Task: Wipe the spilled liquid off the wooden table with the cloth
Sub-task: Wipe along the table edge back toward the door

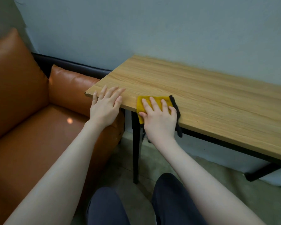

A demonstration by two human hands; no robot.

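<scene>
R hand (159, 118) — on cloth (140, 105) (tbl (209, 95) edge)

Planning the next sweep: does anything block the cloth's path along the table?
Rightward, nothing visible does. Leftward, the left hand rests flat on the table near the corner, apart from the cloth under the right hand.

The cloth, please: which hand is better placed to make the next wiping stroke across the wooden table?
Right. The right hand presses the yellow cloth at the near edge of the table, fingers spread on top. The left hand rests flat on bare wood by the corner, apart from the cloth.
</scene>
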